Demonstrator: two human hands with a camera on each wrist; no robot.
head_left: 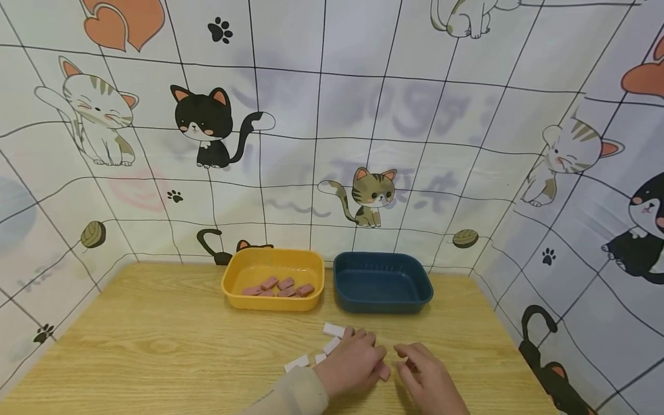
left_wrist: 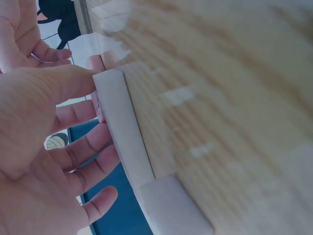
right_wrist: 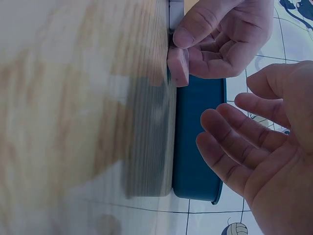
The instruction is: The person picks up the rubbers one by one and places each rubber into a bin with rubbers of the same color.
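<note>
My left hand [head_left: 349, 364] reaches across the table and pinches a small pink block [right_wrist: 179, 67] between thumb and fingers, low over the wood. Only one end of that block shows in the head view, beside the fingers. Several white blocks [head_left: 297, 363] lie scattered to the left of this hand. A white block [left_wrist: 120, 112] stands close by the thumb in the left wrist view and partly hides the pink one. To the right, my right hand [head_left: 429, 377] hovers with loosely bent fingers and holds nothing; a gap separates it from the pink block.
At the back of the table [head_left: 171, 334] a yellow bin [head_left: 273, 304] holds several pink blocks [head_left: 270, 283]. Beside it on the right stands a dark blue bin [head_left: 383, 305] with a bare floor. A cat-patterned cloth [head_left: 290, 104] rises behind the bins and along the sides.
</note>
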